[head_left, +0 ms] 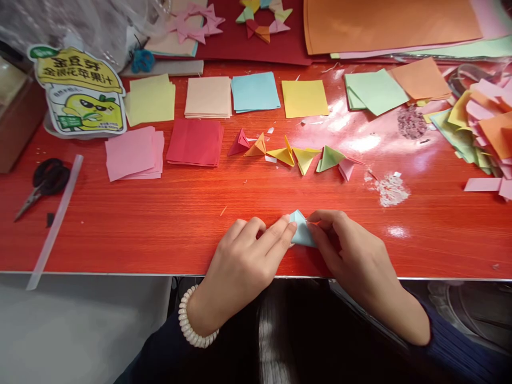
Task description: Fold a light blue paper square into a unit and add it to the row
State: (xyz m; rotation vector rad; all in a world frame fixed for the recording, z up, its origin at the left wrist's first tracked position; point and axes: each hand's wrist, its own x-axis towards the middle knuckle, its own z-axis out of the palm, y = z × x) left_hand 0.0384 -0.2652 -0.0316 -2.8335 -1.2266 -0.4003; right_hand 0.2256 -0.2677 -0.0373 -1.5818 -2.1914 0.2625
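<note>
A small light blue folded paper (303,233) lies near the front edge of the red table, with a pointed top and a crease across it. On its left side rest the fingertips of my left hand (252,253), holding it; that thumb is mostly hidden. My right hand (354,248) pinches the paper's upper right edge between thumb and index finger, its other fingers curled under. Beyond my hands a row of folded paper pieces (282,156) in red, orange, yellow, green and pink crosses the table.
Stacks of square paper, including blue (256,92), red (195,142) and pink (134,153), line the back. Scissors (50,178) and a translucent strip (56,221) lie left. Paper scraps (486,120) heap at right. Finished paper rings (198,23) lie behind.
</note>
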